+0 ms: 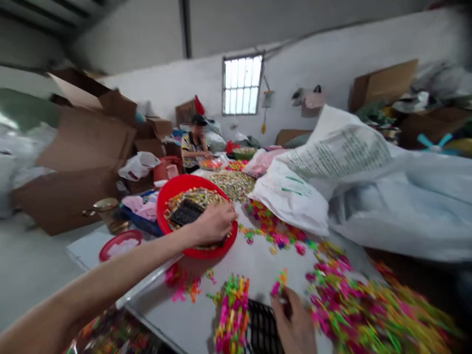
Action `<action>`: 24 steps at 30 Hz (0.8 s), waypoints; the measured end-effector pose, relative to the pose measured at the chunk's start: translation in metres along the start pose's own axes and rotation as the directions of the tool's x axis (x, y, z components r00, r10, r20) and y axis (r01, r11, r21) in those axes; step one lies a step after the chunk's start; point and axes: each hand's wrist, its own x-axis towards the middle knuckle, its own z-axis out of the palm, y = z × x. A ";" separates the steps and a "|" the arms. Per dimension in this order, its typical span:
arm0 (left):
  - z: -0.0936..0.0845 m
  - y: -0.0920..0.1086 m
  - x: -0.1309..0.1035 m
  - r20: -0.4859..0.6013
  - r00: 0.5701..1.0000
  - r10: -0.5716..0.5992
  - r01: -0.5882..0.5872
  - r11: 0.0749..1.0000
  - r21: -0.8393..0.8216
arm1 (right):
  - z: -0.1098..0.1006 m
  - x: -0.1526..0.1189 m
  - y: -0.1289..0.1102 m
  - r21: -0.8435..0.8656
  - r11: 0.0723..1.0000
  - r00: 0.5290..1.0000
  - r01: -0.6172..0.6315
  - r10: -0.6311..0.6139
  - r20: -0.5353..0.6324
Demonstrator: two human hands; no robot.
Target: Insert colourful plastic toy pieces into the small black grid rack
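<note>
My left hand [214,222] reaches far out over a red basin [173,188] filled with small mixed-colour pieces, fingers curled at its near right rim; whether it grips anything is hidden. A black grid tray [186,212] lies in the basin just left of that hand. My right hand [295,322] rests low near the table's front edge and pinches a small pink and green plastic piece [279,283]. A second black grid tray [260,327] lies just left of it, with a row of bright plastic pieces [232,314] stacked along its left side.
Loose pink, green and yellow pieces [354,305] cover the white table [258,260] to the right. Big white sacks [368,177] lie behind them. A person [193,147] sits at the far end. Cardboard boxes [81,147] stand left, and a small red dish [120,243] sits nearby.
</note>
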 end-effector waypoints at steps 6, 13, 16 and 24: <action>0.105 0.078 -0.093 0.190 0.979 -0.073 0.169 0.814 -0.556 | 0.012 -0.011 0.008 0.189 0.979 0.971 -0.072 0.025 0.239; 0.129 0.093 -0.099 0.179 0.979 -0.093 0.171 0.858 -0.484 | 0.047 -0.015 0.032 0.289 0.949 0.965 -0.124 0.047 0.259; 0.133 0.094 -0.098 0.195 0.980 -0.031 0.118 0.884 -0.452 | 0.063 -0.016 0.038 0.259 0.964 0.972 -0.062 0.000 0.234; 0.138 0.093 -0.103 0.168 0.986 -0.020 0.100 0.870 -0.482 | 0.058 -0.014 0.044 -0.040 0.973 0.933 0.229 -0.208 0.295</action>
